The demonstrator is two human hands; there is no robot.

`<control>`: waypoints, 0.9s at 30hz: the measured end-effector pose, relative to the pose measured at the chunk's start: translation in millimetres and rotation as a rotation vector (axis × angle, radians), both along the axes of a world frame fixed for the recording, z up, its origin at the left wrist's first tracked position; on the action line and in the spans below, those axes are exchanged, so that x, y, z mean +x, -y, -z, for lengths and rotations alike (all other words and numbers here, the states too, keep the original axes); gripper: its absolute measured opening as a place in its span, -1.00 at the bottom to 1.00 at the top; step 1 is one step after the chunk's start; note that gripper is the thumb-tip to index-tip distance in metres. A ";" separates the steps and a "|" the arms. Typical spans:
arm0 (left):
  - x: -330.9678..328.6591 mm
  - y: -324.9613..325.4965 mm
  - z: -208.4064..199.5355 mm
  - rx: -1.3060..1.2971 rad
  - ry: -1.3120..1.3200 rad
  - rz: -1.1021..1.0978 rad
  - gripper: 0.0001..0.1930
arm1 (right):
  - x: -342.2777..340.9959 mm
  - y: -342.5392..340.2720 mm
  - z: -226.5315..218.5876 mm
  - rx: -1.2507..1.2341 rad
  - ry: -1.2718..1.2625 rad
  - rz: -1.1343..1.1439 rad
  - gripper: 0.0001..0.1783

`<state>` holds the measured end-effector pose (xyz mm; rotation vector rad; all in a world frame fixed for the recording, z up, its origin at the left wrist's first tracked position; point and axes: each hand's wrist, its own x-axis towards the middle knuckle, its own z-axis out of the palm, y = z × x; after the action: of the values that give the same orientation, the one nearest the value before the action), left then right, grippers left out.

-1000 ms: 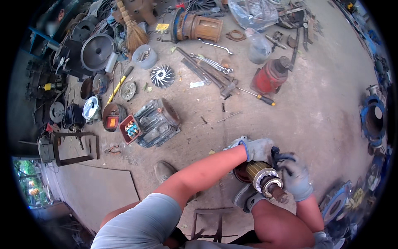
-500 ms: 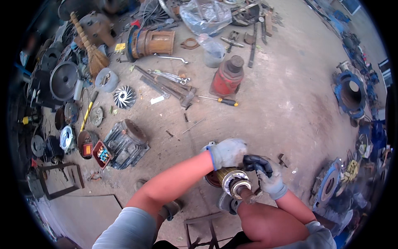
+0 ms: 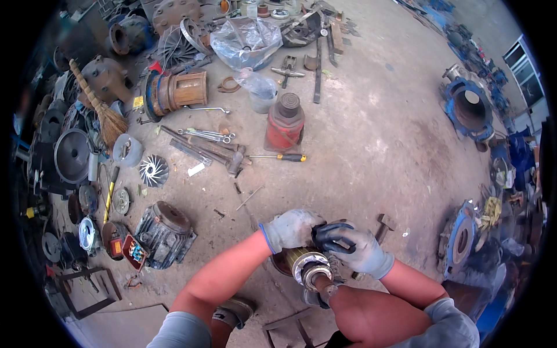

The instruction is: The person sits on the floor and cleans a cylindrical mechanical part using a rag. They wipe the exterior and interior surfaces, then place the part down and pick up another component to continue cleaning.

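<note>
Showing rotor (image 3: 307,262), just below gloved hands (image 3: 295,229)

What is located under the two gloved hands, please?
Partly under the left hand and right hand is a rotor with a brownish shaft. The hands cover part of its far end, so what is there cannot be seen.

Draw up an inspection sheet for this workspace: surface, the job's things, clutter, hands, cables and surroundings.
Surface: concrete floor, stained in places.
Job's things: rotor with protruding shaft, tilted, below the hands.
Clutter: wrenches, hammer and screwdriver on the floor; red jack upright.
Hands: gloved left hand and right hand close together; grip unclear.
Cables: none clearly distinguishable.
Surroundings: motor housing and broom at left; blue flanged casing at right.
</note>
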<state>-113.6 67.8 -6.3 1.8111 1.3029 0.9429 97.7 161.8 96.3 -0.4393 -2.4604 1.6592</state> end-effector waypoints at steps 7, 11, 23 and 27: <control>-6.8 -4.9 17.4 -0.114 0.107 0.147 -0.64 | 8.3 9.8 26.0 -0.385 0.112 0.184 -0.43; -8.3 -7.2 1.4 -0.246 -0.092 0.216 -0.64 | 8.6 11.8 40.1 -0.672 0.061 0.258 -0.44; -15.9 -5.4 12.4 -0.202 0.025 0.208 -0.76 | 23.0 5.1 62.8 -0.783 0.150 0.324 -0.61; -13.6 -2.0 7.4 -0.128 -0.046 0.152 -0.73 | 15.3 16.0 54.4 -0.800 0.088 0.270 -0.60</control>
<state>-127.2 69.8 -13.7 1.8129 1.2059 0.7246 113.0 145.7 41.9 -0.8895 -1.5740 2.4575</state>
